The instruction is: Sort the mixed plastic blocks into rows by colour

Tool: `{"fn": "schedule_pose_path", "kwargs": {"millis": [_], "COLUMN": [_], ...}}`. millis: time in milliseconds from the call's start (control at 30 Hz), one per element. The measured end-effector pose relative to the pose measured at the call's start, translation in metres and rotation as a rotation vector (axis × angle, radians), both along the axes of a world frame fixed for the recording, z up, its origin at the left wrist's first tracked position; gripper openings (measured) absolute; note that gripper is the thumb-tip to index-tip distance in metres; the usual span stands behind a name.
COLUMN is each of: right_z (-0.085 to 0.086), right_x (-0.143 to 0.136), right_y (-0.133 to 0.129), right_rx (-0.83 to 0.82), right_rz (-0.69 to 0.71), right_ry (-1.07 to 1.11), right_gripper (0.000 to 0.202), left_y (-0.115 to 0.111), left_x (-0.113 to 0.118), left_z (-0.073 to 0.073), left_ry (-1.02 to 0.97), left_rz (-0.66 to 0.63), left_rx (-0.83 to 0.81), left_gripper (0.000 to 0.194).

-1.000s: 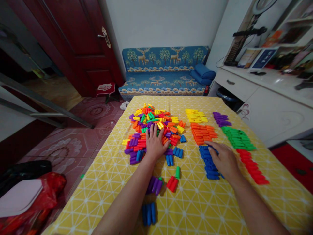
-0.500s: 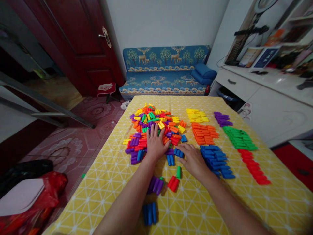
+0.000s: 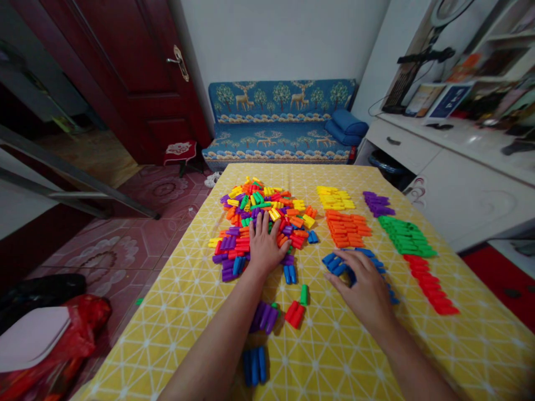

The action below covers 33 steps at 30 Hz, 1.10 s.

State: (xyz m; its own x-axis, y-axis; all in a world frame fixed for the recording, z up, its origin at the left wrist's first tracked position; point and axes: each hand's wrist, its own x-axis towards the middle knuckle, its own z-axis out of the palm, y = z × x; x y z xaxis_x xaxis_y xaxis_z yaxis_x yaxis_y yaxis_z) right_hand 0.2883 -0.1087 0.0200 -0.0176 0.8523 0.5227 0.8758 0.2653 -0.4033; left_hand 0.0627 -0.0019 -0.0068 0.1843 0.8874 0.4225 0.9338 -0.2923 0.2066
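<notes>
My left hand (image 3: 266, 248) lies with fingers spread on the near side of a mixed heap of bullet-shaped plastic building blocks (image 3: 239, 245). My right hand (image 3: 364, 283) has its fingers curled at a joined blue block piece (image 3: 333, 264), beside the left end of the blue pile (image 3: 378, 264); the hand covers part of that pile. Another blue piece (image 3: 290, 274) rests just below the heap. Closer to me lie a green piece (image 3: 304, 294), a red one (image 3: 295, 314), a purple one (image 3: 267, 317) and a blue one (image 3: 254, 366).
On the yellow patterned table (image 3: 317, 356), sorted piles sit at the right: yellow (image 3: 335, 198), orange (image 3: 346, 228), purple (image 3: 378, 204), green (image 3: 406, 236), red (image 3: 430, 284). A blue sofa (image 3: 280, 133) stands beyond the table, a white cabinet (image 3: 472, 178) at the right.
My right hand has moved right, carrying the blue block piece from beside the heap to the blue pile. My left hand has stayed on the heap.
</notes>
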Motion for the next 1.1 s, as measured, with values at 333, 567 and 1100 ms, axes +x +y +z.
{"fn": "schedule_pose_path", "kwargs": {"millis": [333, 567, 1100], "right_z": [-0.027, -0.03, -0.018], "right_x": [0.066, 0.06, -0.053], "right_y": [-0.011, -0.001, 0.008], "right_rx": [-0.008, 0.046, -0.116], "right_rz": [-0.216, -0.205, 0.232], "right_ry": [0.081, 0.008, 0.029], "right_gripper": [0.051, 0.049, 0.044], "left_y": [-0.001, -0.001, -0.001], "left_x": [0.001, 0.0, -0.001], "left_z": [0.002, 0.002, 0.002], "left_ry": [-0.003, 0.0, 0.008], "left_rz": [0.004, 0.0, -0.005], "left_rx": [-0.001, -0.003, -0.011], "left_gripper": [0.064, 0.064, 0.064]}}
